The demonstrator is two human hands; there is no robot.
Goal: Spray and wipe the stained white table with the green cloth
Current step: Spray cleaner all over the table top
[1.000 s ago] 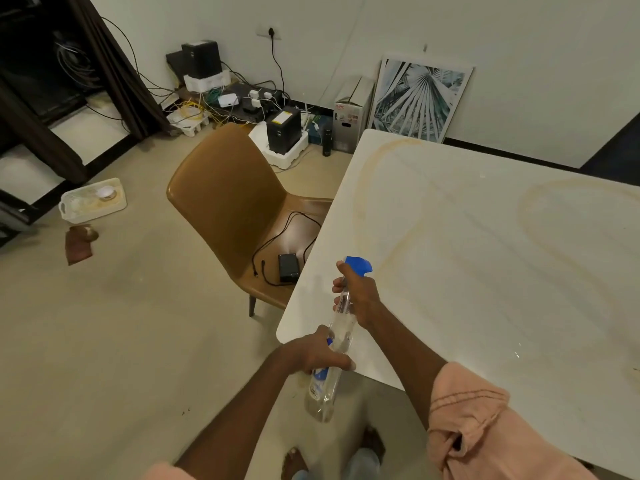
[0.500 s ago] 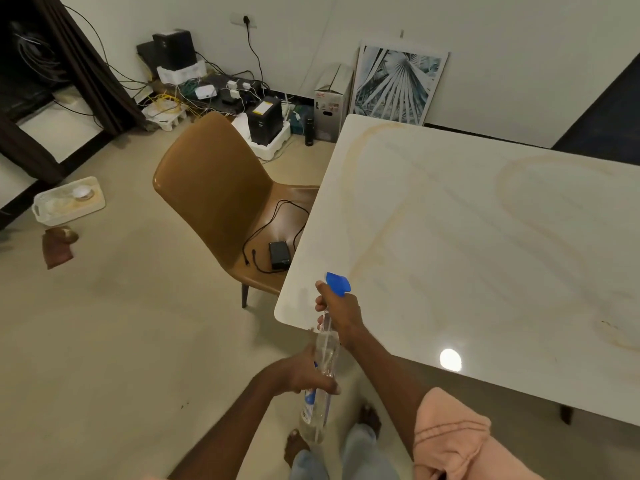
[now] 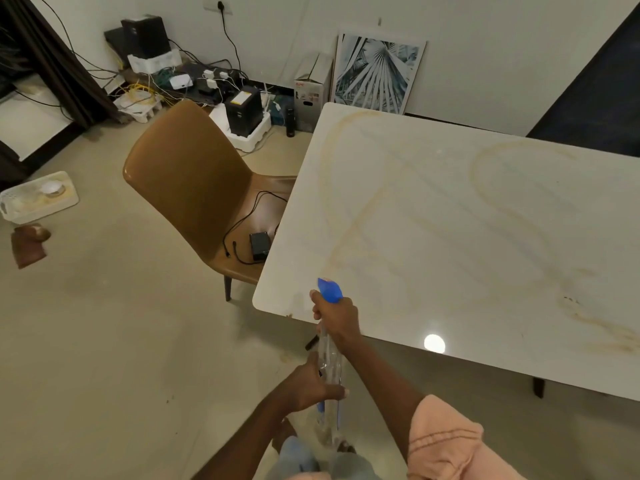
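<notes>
While both hands are gripping it, the clear plastic spray bottle with a blue trigger head (image 3: 330, 362) is standing nearly upright in the air, just off the near-left corner of the white, marble-patterned counter (image 3: 460, 230). The right hand (image 3: 335, 318) is wrapping its fingers around the bottle's neck directly below the blue head, which is overlapping the counter's edge in this view. The left hand (image 3: 308, 384) is curling around the bottle's lower body, thumb lying across the front. Yellow-brown looping stains (image 3: 512, 216) are running across the counter, with a darker smear (image 3: 602, 327) lying toward its near-right edge. The green cloth is not showing in this view. A tan leather chair (image 3: 194, 181) is standing beside the counter's left side, carrying a black power adapter with its cable (image 3: 259, 244). Beyond it, against the wall, a tangle of black boxes and cables (image 3: 194, 81) is sitting on the floor, and a framed palm-leaf print (image 3: 377, 74) is leaning there.
</notes>
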